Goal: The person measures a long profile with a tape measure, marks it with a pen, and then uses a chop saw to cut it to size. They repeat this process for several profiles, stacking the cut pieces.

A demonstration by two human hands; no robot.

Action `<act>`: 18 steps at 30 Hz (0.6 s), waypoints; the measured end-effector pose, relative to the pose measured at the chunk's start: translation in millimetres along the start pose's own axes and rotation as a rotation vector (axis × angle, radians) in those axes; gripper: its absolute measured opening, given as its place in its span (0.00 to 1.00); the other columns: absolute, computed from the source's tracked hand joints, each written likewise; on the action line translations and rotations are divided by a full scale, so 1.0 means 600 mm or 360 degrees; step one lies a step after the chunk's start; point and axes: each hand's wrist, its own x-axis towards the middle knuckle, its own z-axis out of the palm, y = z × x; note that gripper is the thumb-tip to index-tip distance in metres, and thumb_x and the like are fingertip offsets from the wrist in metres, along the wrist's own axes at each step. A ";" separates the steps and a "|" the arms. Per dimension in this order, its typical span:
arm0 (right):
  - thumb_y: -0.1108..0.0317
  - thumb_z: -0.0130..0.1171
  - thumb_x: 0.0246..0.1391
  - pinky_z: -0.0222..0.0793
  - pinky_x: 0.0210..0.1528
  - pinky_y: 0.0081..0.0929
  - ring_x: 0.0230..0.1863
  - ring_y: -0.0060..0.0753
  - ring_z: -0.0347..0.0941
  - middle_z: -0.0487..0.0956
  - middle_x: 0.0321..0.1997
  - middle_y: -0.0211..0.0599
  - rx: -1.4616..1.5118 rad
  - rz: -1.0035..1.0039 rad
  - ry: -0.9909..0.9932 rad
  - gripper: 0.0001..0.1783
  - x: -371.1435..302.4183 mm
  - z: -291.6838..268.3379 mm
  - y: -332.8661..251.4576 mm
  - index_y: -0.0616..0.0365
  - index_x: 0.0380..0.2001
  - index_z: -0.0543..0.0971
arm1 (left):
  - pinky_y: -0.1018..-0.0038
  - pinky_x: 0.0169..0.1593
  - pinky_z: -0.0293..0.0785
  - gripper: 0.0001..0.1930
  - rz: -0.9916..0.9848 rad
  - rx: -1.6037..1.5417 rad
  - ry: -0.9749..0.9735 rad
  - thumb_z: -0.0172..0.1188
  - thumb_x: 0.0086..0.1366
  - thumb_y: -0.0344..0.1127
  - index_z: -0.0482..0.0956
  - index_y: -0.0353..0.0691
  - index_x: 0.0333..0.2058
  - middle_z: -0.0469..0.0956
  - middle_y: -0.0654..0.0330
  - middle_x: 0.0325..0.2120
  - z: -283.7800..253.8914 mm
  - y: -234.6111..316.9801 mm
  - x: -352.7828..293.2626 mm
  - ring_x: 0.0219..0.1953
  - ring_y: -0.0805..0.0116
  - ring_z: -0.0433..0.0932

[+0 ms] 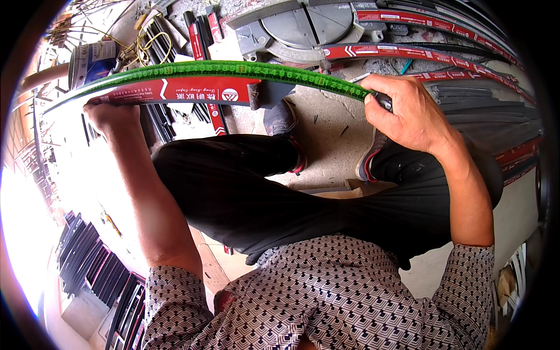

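Observation:
A green tape measure blade (233, 70) stretches in an arc across the view. Its dark case (383, 101) sits in my right hand (408, 111), whose fingers are wrapped round it. A thin pale stick (360, 77), perhaps a pencil, pokes out by those fingers. My left hand (114, 119) is closed on the lower edge of a profile strip covered in red film (192, 90), just below the tape. At its right end the film is peeled into a curl (253, 96), baring dark grey material (274, 93). The tape's far left end is lost in glare.
A mitre saw base (306, 26) stands on the floor ahead. Red-filmed strips (420, 56) lie to its right. Dark profile pieces (93, 256) are stacked at lower left. A blue and white bucket (93, 61) and yellow cord (153, 49) are at upper left.

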 end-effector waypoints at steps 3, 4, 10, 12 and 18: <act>0.68 0.58 0.56 0.70 0.30 0.43 0.22 0.55 0.75 0.76 0.22 0.55 0.0005 0.0021 -0.0013 0.10 0.000 -0.001 -0.002 0.63 0.36 0.81 | 0.31 0.63 0.73 0.26 -0.0003 -0.0005 -0.0007 0.39 0.74 0.45 0.76 0.33 0.56 0.77 0.39 0.54 0.000 0.000 0.000 0.57 0.40 0.78; 0.68 0.58 0.56 0.70 0.30 0.43 0.23 0.55 0.75 0.76 0.22 0.55 0.0007 0.0030 -0.0020 0.10 0.000 -0.002 -0.003 0.63 0.36 0.81 | 0.31 0.63 0.73 0.25 -0.0009 -0.0008 -0.0003 0.39 0.74 0.45 0.76 0.33 0.56 0.77 0.39 0.54 0.000 0.000 -0.001 0.57 0.40 0.77; 0.68 0.58 0.56 0.69 0.30 0.43 0.23 0.57 0.75 0.76 0.23 0.56 0.0012 0.0039 -0.0034 0.09 0.002 -0.005 -0.007 0.64 0.35 0.81 | 0.30 0.62 0.73 0.25 -0.0019 -0.0008 0.0005 0.38 0.74 0.45 0.75 0.32 0.55 0.77 0.39 0.53 -0.006 -0.002 0.008 0.57 0.39 0.78; 0.68 0.58 0.56 0.69 0.30 0.43 0.23 0.57 0.74 0.76 0.23 0.56 0.0021 0.0040 -0.0030 0.09 0.003 -0.003 -0.006 0.64 0.35 0.81 | 0.30 0.62 0.74 0.25 -0.0019 -0.0003 0.0016 0.38 0.74 0.45 0.75 0.32 0.56 0.77 0.39 0.53 -0.007 -0.004 0.009 0.56 0.39 0.78; 0.68 0.58 0.56 0.69 0.30 0.43 0.23 0.56 0.74 0.76 0.23 0.55 0.0014 0.0067 -0.0044 0.09 0.001 -0.008 -0.009 0.64 0.35 0.81 | 0.31 0.62 0.75 0.26 -0.0013 0.0020 -0.0003 0.37 0.74 0.45 0.76 0.33 0.56 0.78 0.40 0.53 -0.003 -0.001 0.006 0.55 0.39 0.79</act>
